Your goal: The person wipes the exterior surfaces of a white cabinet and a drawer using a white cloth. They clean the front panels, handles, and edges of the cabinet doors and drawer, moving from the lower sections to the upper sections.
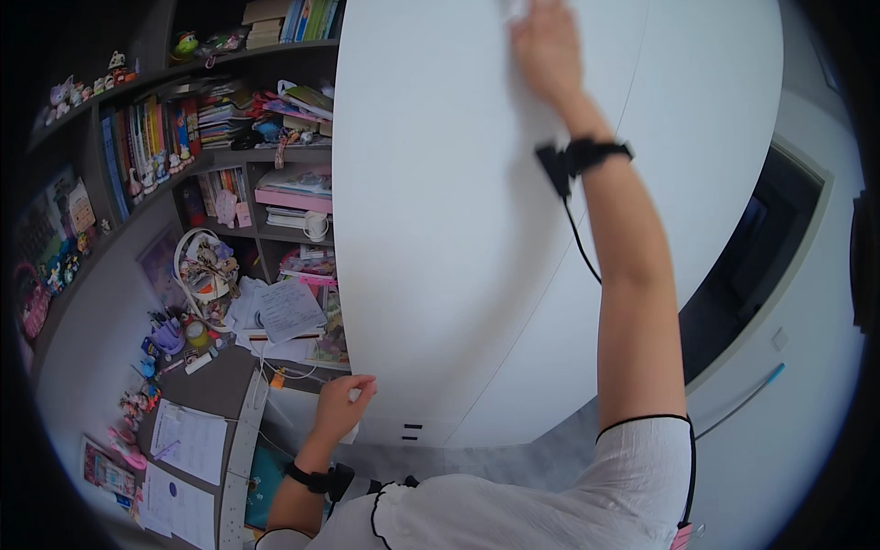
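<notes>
My right hand [546,55] is raised high against the white wardrobe door [426,206]; a small white thing, perhaps a cloth or tissue, shows at its fingertips at the top edge, blurred. Low by the door's left edge is my left hand [344,407], fingers curled, with something white between thumb and fingers and a white piece showing below the palm; what it is cannot be told. Each wrist wears a black strap with a black device, and a cable runs from the right one [584,159].
Left of the wardrobe stand dark shelves [268,155] with books, figurines and a white mug [315,225]. A desk [237,440] holds papers [292,309], a purple pen holder [167,335] and a white basket [206,275]. At right are a dark doorway [756,254] and a blue-tipped rod [742,401].
</notes>
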The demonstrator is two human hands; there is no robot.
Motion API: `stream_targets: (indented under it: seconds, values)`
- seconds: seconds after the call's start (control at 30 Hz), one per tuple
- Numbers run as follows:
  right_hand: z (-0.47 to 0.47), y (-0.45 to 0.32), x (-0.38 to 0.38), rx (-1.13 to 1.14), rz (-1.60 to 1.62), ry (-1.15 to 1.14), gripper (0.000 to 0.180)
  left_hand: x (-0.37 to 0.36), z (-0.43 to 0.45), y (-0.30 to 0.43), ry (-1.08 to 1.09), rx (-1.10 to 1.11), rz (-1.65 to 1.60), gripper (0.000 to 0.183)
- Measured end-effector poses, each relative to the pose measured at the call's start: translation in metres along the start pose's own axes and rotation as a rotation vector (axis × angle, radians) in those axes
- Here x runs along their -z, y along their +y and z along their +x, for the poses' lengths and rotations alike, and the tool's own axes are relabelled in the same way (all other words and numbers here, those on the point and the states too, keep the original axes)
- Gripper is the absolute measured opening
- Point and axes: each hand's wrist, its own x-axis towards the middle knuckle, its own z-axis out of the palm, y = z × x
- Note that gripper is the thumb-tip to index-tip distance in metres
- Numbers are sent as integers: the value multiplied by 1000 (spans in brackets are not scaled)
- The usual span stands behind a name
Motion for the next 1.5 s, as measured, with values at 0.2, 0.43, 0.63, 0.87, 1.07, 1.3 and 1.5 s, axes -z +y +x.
stream_targets:
  seconds: [0.2,0.43,0.63,0.87,1.07,1.3,1.5]
  values:
    - [-299,-154,-40,531,463,-605,45,0,0,5,-16,-68,27,21]
    - [-113,-47,-20,181,-10,-120,48,31,-15,-31,93,18,68,19]
    - [88,35,-3,-112,-209,53,56,34,-23,-40,174,58,-18,19]
    - [-224,-187,-66,803,490,-405,45,29,-20,-28,174,-30,10,17]
    - [-96,-83,-42,377,248,-168,45,53,-35,-33,220,76,8,19]
    - [130,-7,-31,-97,-109,143,54,37,-22,-43,197,130,-88,20]
    - [-99,-167,-73,691,362,-321,42,34,-16,-39,154,47,-62,18]
